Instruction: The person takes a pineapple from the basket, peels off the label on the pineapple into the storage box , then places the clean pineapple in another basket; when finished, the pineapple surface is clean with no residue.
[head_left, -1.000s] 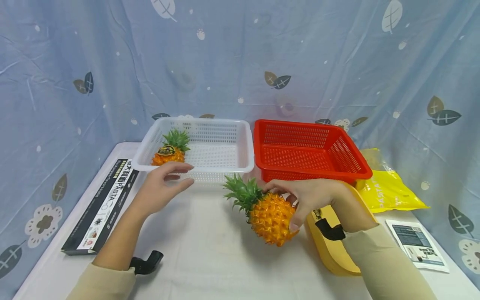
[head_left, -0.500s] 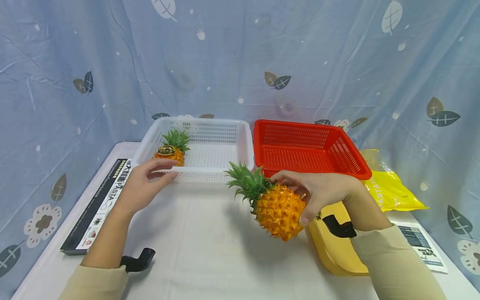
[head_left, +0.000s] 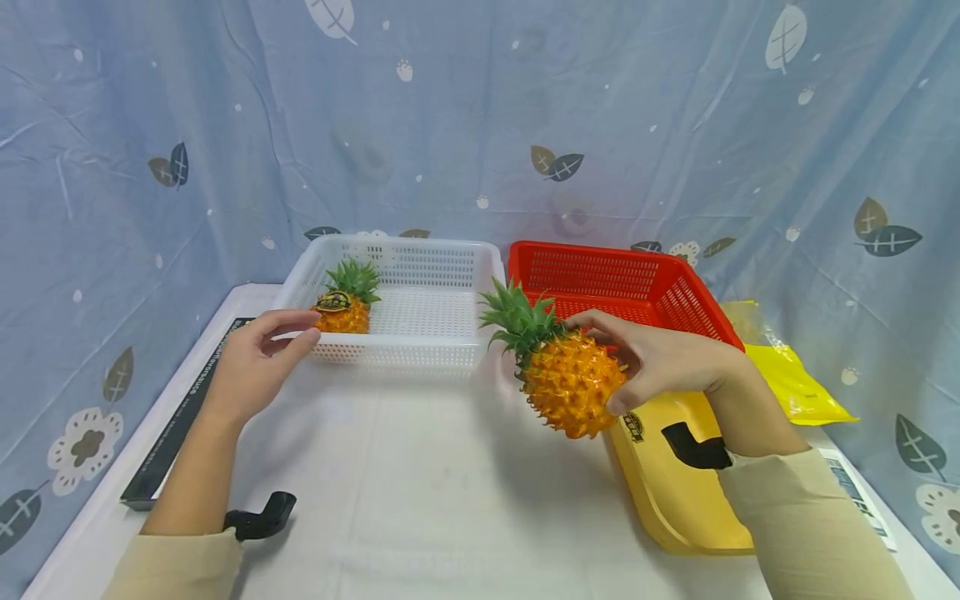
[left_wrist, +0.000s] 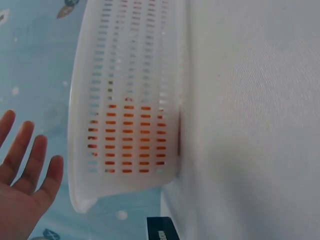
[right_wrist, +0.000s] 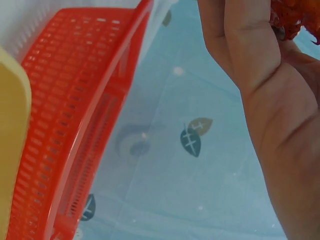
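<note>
My right hand (head_left: 663, 358) grips an orange pineapple (head_left: 573, 385) with a green crown, holding it tilted above the table in front of the red basket (head_left: 626, 312). In the right wrist view only a dark orange bit of that pineapple (right_wrist: 296, 20) shows past the fingers. My left hand (head_left: 255, 367) hovers by the front left corner of the white basket (head_left: 408, 350), its fingers relaxed and nothing in them. A second pineapple (head_left: 343, 315) with a black label lies inside the white basket. The left wrist view shows its orange body through the slots, with the left hand (left_wrist: 25, 185) spread beside the basket.
A yellow container (head_left: 675, 492) with a dark label stands at the right, partly under the right arm. Beyond it lie a yellow packet (head_left: 795, 387) and a white pouch (head_left: 862, 500), partly hidden. A long black box (head_left: 180, 433) lies at the left under the left arm.
My right hand has lifted the pineapple up and to the right, toward the red basket. The left hand has drawn back to the left, away from the front of the white basket.
</note>
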